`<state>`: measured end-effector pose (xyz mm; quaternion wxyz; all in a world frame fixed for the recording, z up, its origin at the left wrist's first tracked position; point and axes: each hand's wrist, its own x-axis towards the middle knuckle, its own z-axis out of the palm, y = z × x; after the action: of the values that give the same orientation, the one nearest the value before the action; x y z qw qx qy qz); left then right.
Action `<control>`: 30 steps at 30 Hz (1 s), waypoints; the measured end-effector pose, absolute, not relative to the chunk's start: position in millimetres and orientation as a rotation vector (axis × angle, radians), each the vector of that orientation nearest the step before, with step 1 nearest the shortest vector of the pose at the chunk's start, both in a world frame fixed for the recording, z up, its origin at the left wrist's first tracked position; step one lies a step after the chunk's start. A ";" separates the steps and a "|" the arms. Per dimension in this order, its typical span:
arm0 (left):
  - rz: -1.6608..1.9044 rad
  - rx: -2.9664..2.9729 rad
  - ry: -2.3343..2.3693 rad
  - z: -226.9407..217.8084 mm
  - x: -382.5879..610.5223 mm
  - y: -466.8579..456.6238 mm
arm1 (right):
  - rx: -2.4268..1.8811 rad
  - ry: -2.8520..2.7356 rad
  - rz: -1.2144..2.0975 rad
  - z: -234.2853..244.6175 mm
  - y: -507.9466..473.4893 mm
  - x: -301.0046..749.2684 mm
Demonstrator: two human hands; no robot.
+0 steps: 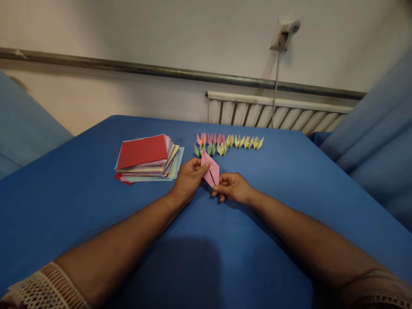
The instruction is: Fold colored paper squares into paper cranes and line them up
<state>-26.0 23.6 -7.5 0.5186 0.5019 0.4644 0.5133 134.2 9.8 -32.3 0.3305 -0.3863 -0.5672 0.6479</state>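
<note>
A pink folded origami paper (212, 166) in a long diamond shape is held above the table, with a dark slit down its lower half. My left hand (189, 178) grips its left side, thumb on the front face and fingers behind. At the bottom tip, my right hand (233, 187) pinches the paper between thumb and fingers. Just behind the paper stand small folded paper cranes in two rows: a yellow crane (222, 149), a green crane (211, 149), an orange crane (201, 138), and several others in pink and yellow.
A stack of coloured paper sheets (143, 152), red on top, lies to the left on the blue-covered table (273, 171). Beyond the far edge are a wall pipe (161, 71), a radiator (257, 111) and a corded socket (283, 36). Blue curtains (380, 128) hang at both sides.
</note>
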 end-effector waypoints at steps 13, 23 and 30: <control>1.234 1.181 1.151 -5.4 -30.0 27.5 | -0.905 -1.606 1.834 -32.5 16.2 148.7; 0.858 1.503 1.105 -8.8 -29.7 22.8 | -0.963 -1.325 1.447 -29.9 21.0 144.2; 0.782 1.595 1.138 -4.7 -29.6 19.0 | -1.019 -1.277 1.396 -31.9 22.4 144.0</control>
<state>-29.6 19.0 -4.7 0.4935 0.6575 0.4692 0.3226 144.0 22.4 -31.9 0.4761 -0.4169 -0.5227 0.5712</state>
